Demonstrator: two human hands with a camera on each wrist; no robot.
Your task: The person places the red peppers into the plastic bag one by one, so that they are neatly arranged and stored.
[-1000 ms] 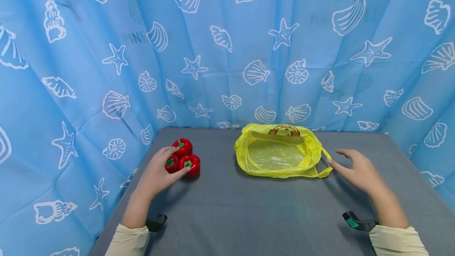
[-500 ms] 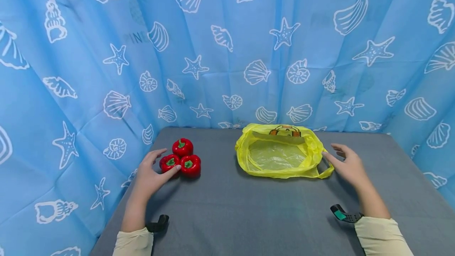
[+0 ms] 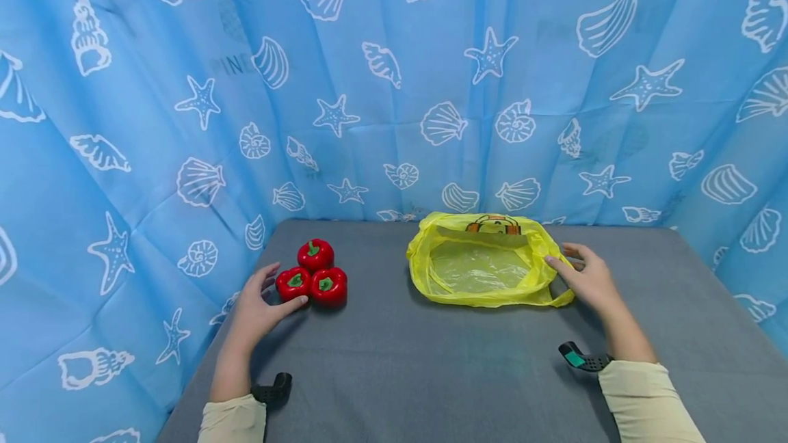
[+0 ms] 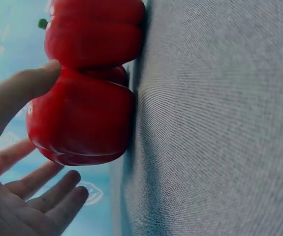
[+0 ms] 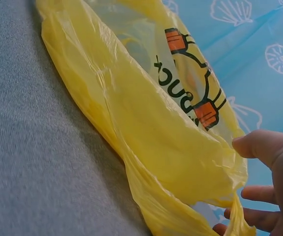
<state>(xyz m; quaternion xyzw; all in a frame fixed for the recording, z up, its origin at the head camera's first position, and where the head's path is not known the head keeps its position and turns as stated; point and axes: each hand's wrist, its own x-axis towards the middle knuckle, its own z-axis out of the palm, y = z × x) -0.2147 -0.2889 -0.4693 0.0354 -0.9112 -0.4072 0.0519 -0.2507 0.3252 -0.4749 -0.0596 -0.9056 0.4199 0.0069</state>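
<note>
Three red bell peppers stand in a cluster at the left of the table: a left one (image 3: 293,282), a front right one (image 3: 330,288) and a back one (image 3: 316,254). My left hand (image 3: 254,306) is spread around the left pepper, thumb in front and fingers at its far left. In the left wrist view the thumb overlaps the pepper (image 4: 82,118), and whether it touches cannot be told. A yellow plastic bag (image 3: 486,298) stands with its mouth wide. At the bag's right end, my right hand (image 3: 589,280) has its thumb against the rim (image 5: 238,157), with loosely bent fingers beside the handle.
A grey cloth-covered table (image 3: 394,368) lies under everything. Behind and beside it hangs a blue curtain (image 3: 369,149) printed with shells and starfish. Each wrist wears a black camera mount, as on the left one (image 3: 272,390).
My left hand has drawn back and left from above the peppers, now beside the left one, which has shifted slightly left. My right hand has moved left to the bag's edge.
</note>
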